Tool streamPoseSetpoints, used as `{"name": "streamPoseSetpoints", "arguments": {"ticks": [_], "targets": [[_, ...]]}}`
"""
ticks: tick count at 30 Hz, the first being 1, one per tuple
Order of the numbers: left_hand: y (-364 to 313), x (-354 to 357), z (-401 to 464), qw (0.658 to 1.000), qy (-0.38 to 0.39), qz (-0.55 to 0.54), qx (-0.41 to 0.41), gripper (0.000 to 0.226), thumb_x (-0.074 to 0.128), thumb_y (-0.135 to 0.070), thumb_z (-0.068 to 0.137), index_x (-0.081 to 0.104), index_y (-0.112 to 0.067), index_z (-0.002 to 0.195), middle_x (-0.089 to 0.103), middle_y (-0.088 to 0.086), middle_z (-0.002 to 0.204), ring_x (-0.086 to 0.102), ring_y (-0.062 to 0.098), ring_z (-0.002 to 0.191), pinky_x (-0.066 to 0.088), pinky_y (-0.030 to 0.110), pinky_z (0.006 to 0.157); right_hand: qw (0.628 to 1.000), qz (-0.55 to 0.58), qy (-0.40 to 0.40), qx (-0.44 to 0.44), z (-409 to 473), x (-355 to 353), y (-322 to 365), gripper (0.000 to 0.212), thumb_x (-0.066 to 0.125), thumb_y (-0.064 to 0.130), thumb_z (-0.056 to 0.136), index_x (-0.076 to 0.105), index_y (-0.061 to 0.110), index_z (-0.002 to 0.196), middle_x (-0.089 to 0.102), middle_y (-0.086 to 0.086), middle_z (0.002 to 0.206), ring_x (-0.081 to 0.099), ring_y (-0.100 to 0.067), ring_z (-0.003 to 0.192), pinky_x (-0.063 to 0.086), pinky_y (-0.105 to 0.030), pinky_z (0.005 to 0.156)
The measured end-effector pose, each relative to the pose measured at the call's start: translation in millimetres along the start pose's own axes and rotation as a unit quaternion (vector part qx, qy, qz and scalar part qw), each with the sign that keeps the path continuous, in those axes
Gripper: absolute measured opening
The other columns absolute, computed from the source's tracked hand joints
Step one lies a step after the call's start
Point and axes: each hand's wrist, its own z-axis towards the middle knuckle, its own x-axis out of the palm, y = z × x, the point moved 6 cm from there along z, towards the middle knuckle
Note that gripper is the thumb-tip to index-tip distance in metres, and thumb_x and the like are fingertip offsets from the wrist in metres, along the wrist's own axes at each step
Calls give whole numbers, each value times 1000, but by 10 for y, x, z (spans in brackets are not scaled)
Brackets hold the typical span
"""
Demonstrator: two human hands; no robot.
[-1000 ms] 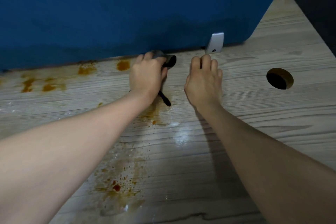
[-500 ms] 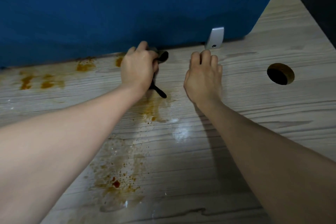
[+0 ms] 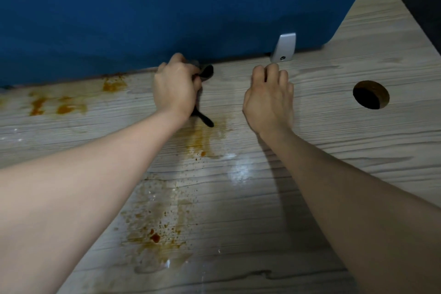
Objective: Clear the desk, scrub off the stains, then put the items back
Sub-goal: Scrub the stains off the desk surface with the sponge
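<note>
Pale wood-grain counter (image 3: 358,150) runs under a blue partition (image 3: 167,7), streaked with orange stains (image 3: 155,222) and wet patches. Left hand (image 3: 175,89) grips a black spoon (image 3: 206,71) by the partition; right hand (image 3: 268,100) presses spread fingers flat beside a round cable hole (image 3: 371,94).

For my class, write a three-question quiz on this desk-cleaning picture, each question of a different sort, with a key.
1. True or false: the left hand grips a black brush.
2. Multiple choice: the round hole in the desk lies A) right of the right hand, B) between the hands, C) left of the left hand.
3. Fill in: the panel behind the desk is coloured ____.

Key: 1 true; 2 A; 3 blue.
</note>
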Motion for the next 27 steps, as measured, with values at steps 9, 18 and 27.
{"name": "streamPoseSetpoints", "arguments": {"ticks": [9,18,27], "targets": [[297,-87,-85,999,-3,1,39,26,58,-21,90,69,-15,111,57,11,111,53,36,98,40,40,70,1000,-6,22,-3,1,-10,8,26,42,11,89,52,7,112,50,-14,109,45,-30,97,34,-38,78],[219,-73,-114,1000,-13,9,0,24,55,-18,90,70,-14,108,57,10,108,49,35,96,27,33,65,998,9,11,-53,-2,15,39,35,44,19,93,52,12,126,54,-7,121,49,-26,106,35,-37,88],[556,-145,-142,1000,-17,9,-15,24,57,-17,89,72,-13,106,57,12,104,51,36,94,34,35,66,998,4,35,-53,-1,42,29,35,41,20,94,52,14,127,53,-7,121,47,-26,107,35,-37,88]]}}
